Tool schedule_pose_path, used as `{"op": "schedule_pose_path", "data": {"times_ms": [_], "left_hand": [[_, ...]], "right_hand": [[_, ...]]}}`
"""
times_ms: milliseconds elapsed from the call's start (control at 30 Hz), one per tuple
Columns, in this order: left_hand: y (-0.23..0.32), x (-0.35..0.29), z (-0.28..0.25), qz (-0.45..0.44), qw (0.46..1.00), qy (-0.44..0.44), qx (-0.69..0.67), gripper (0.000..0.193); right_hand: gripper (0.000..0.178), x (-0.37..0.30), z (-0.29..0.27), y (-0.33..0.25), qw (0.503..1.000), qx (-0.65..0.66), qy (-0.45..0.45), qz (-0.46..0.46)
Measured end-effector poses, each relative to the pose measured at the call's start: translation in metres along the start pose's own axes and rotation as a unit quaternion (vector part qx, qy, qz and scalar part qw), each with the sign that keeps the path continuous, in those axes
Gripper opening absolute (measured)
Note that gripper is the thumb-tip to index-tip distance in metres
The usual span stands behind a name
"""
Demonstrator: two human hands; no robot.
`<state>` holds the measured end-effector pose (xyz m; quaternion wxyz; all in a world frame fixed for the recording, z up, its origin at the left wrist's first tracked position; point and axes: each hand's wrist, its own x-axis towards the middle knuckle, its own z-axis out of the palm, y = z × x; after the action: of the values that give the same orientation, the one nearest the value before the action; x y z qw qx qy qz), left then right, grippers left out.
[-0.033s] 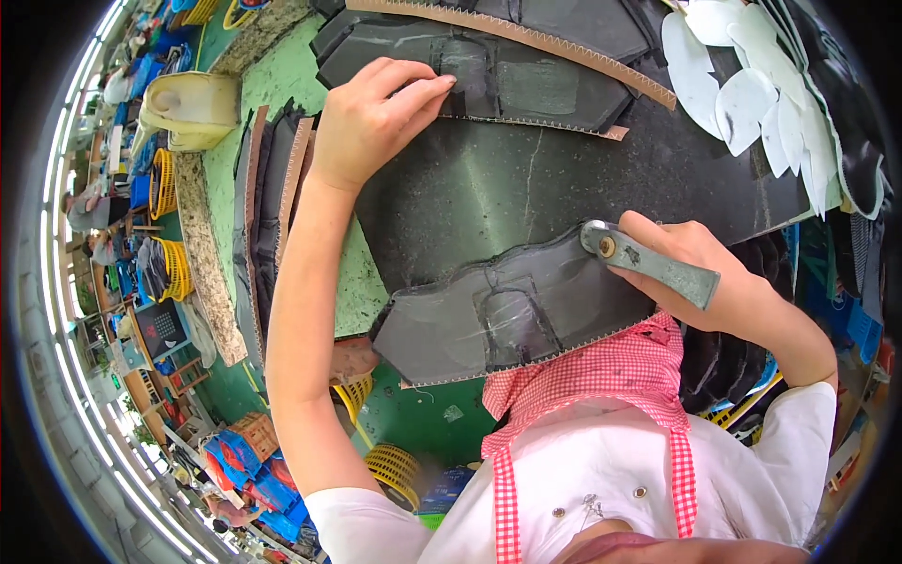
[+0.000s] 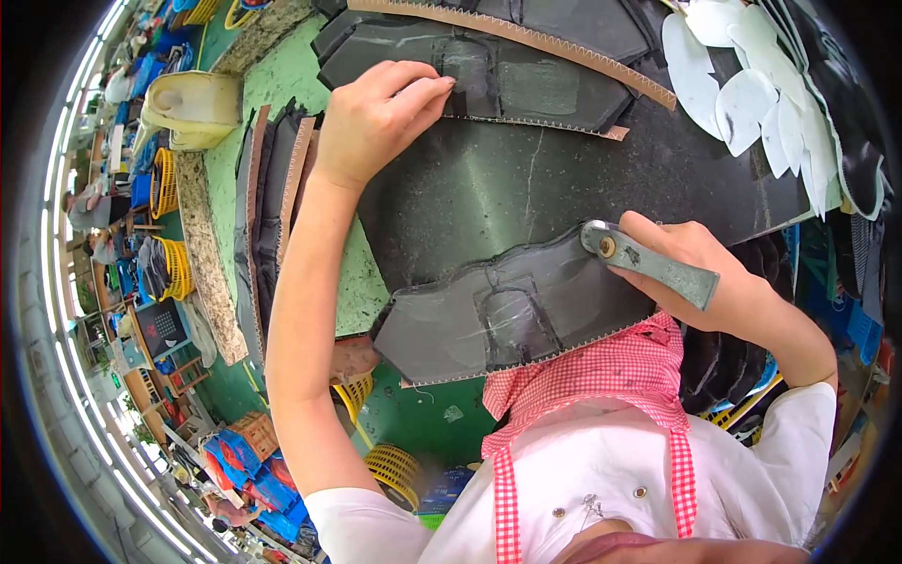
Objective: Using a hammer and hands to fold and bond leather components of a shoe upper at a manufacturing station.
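Note:
My left hand is closed in a pinch over a dark, shaped leather-like piece at the far side; what its fingertips hold, if anything, cannot be made out. My right hand grips a hammer, whose grey metal head has a round face at one end and a flat wedge at the other. That round face rests at the upper edge of a near black piece, which has a stitched lower edge and a squarish raised patch. This piece lies along the front of the dark work board, overhanging it towards my apron.
Brown zigzag-stitched strips lie over the far pieces. More black pieces are stacked at the left on the green table. White leaf-shaped pieces sit far right. A yellowish container stands far left, and yellow baskets are below.

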<state>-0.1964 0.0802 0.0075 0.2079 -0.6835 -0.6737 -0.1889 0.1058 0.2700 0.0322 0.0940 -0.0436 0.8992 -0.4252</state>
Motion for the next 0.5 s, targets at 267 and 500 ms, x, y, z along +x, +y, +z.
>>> {"op": "schedule_pose_path", "data": {"times_ms": [267, 500], "left_hand": [[0.004, 0.005, 0.010, -0.143, 0.989, -0.026, -0.021, 0.009], [0.028, 0.000, -0.046, -0.367, 0.859, 0.065, -0.351, 0.008]], "right_hand": [[0.026, -0.003, 0.003, -0.003, 1.000, -0.012, -0.004, 0.011], [0.025, -0.006, 0.010, 0.004, 1.000, -0.001, 0.018, -0.020]]}}
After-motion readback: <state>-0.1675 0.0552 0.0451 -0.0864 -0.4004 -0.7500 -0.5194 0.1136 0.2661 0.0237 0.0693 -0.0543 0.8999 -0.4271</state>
